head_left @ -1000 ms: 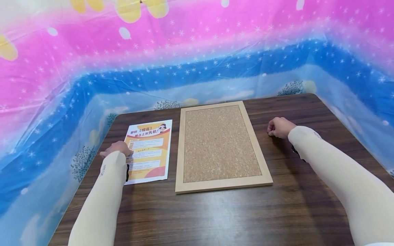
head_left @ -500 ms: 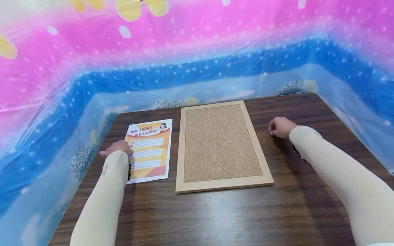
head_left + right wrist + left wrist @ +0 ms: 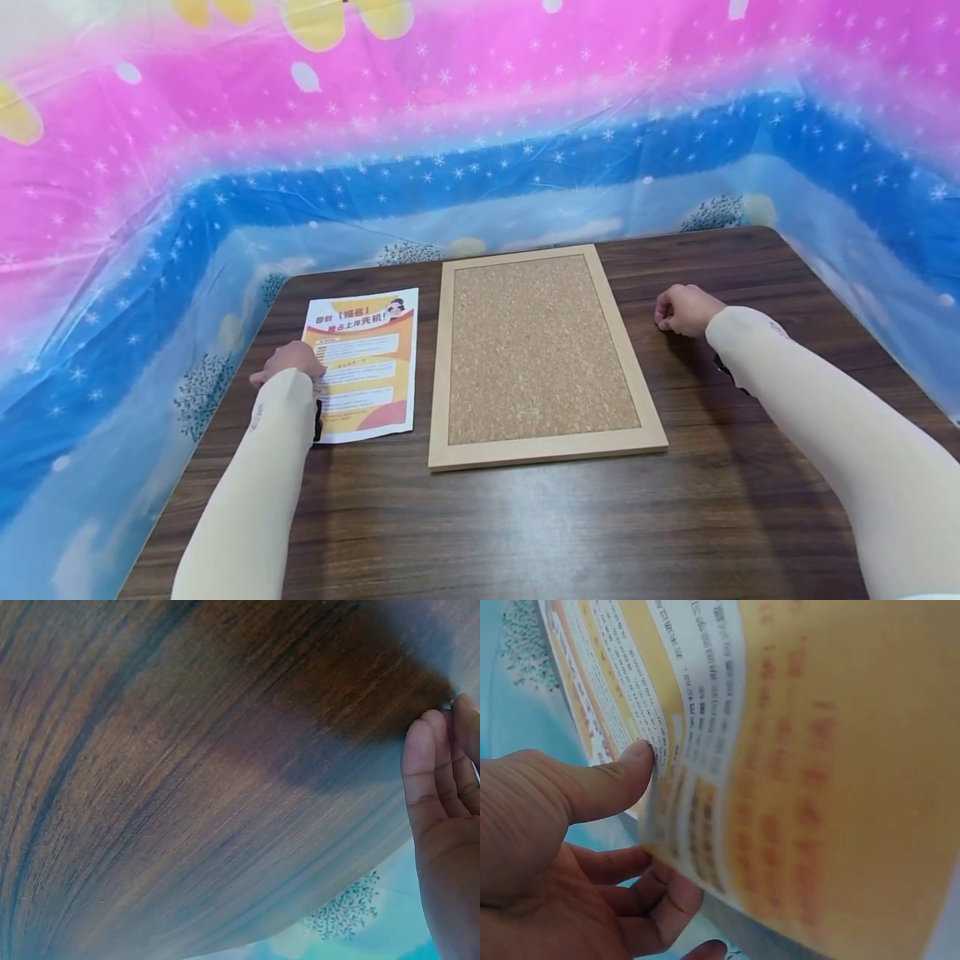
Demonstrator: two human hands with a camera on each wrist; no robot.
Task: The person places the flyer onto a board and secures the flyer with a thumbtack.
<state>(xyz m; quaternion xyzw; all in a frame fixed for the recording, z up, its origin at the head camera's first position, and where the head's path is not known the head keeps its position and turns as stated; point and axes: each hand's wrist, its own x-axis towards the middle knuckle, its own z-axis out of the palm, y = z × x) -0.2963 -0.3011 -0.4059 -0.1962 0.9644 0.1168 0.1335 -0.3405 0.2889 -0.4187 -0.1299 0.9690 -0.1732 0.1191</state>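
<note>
A printed poster in orange, yellow and white lies left of a wood-framed cork board. My left hand pinches the poster's left edge. In the left wrist view, the thumb is on the printed face and the curled fingers are beneath the paper, which bends in a wave near the grip. My right hand rests right of the board with its fingers loosely curled, fingertips close to the tabletop. The right wrist view shows its fingertips gathered near the thumb, with no held object visible.
The dark wood-grain table has rounded far corners. A pink and blue snowflake-patterned cloth hangs around its back and sides. The cork board stands between the two hands, its far edge close to the table's back edge.
My left hand has shifted slightly right and the poster's lower edge has moved a little upward in the head view. The right hand and cork board stay almost the same.
</note>
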